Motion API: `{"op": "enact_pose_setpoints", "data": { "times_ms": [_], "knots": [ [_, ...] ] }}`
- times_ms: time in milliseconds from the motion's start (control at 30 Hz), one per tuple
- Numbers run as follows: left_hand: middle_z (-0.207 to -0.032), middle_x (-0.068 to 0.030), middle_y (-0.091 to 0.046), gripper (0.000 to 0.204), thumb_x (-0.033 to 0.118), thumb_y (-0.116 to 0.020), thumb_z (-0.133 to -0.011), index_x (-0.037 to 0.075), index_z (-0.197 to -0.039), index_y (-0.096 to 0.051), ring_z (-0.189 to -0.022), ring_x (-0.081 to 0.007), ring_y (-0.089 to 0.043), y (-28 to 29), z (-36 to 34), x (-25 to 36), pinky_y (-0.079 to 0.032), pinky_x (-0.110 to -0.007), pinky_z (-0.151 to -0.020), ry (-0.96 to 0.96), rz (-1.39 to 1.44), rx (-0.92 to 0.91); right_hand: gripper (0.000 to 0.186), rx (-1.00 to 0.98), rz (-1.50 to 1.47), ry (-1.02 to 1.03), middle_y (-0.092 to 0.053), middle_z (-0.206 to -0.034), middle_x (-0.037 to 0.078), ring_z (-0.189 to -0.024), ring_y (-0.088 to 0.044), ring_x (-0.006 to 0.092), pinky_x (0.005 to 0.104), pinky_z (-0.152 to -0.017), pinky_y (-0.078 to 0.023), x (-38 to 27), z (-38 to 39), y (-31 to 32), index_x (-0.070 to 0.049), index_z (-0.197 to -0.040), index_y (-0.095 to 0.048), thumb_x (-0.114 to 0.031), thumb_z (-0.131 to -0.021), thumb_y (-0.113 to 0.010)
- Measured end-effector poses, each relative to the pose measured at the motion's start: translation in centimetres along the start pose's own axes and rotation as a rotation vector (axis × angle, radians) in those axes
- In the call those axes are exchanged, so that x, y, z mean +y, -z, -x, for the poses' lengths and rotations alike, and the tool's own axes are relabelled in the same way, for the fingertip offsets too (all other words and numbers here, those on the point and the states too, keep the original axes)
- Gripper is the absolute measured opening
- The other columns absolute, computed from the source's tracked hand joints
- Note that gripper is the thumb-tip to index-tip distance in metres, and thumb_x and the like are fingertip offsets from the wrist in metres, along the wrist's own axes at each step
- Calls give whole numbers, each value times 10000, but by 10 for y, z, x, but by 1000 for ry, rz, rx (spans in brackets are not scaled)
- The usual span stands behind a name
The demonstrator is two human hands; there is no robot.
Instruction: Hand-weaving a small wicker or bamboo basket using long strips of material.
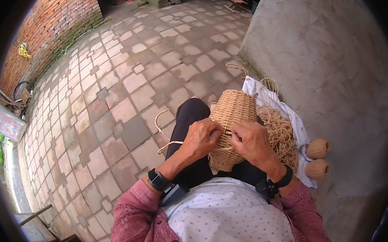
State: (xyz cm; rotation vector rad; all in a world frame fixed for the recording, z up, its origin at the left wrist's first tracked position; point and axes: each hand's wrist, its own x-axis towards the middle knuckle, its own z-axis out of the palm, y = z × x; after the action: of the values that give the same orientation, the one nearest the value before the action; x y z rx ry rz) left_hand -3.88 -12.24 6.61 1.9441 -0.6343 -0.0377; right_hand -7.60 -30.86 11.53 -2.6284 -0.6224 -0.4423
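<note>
A tan woven basket (233, 108) of twisted straw cord lies tilted across my lap, between my dark-trousered legs. At its left side my left hand (202, 136) is closed, with thumb and fingertips pressed to the weave. My right hand (252, 142) pinches at the weave from the other side, close to the left fingertips. Whether a single strand is between the fingers is hidden. A loose straw cord (171, 144) sticks out to the left from beside my left hand, and another bit of it curls over the paving.
To my right a heap of loose straw cord (279, 132) lies on a white cloth (301, 135). Beside it are two small round tan pots (317, 169). A concrete wall or slab (327, 70) rises at the right; paving stones (114, 112) spread ahead and left, with a brick wall (57, 27) beyond.
</note>
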Motion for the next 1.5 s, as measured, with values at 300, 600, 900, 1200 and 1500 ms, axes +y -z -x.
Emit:
{"op": "enact_pose_setpoints", "data": {
  "times_ms": [300,600,900,1200,1500],
  "knots": [
    [-796,-136,-603,98,83,-647,-831,19,-894,-685,-753,-317,-632,5,-7,-8,-508,-394,-677,-195,-124,17,74,85,102,-71,-531,-792,77,-799,-553,267,411,-713,-401,-5,4,-21,-59,-737,-600,-77,-729,-671],
    [-833,-141,-605,110,68,-659,-826,7,-918,-666,-772,-331,-632,3,-19,-8,-513,-411,-688,-337,-137,-97,135,-148,119,-214,-650,-727,150,-689,-653,342,473,-637,-502,5,-3,0,-42,-732,-663,-171,-772,-649],
    [-782,-145,-608,116,56,-665,-814,8,-920,-667,-760,-343,-631,-3,-32,-10,-511,-419,-677,-427,-128,-129,167,-353,-161,-394,-617,-613,116,-562,-621,266,404,-544,-483,34,-14,6,-33,-756,-665,-169,-823,-595],
    [-758,-145,-608,102,61,-654,-812,13,-900,-674,-722,-336,-632,-2,-30,-12,-513,-417,-667,-422,-141,-110,217,-462,-1277,-1000,-512,-592,3,-451,-422,69,217,-415,-301,17,3,17,8,-1110,-573,-108,-939,-506],
    [-775,-134,-634,125,51,-653,-808,24,-923,-696,-720,-322,-647,17,-54,-18,-517,-394,-652,-516,-218,-311,387,-411,-1406,-1004,-490,-619,5,-470,-404,71,224,-433,-298,19,4,13,53,-1294,-480,-80,-931,-489]
  ]
}}
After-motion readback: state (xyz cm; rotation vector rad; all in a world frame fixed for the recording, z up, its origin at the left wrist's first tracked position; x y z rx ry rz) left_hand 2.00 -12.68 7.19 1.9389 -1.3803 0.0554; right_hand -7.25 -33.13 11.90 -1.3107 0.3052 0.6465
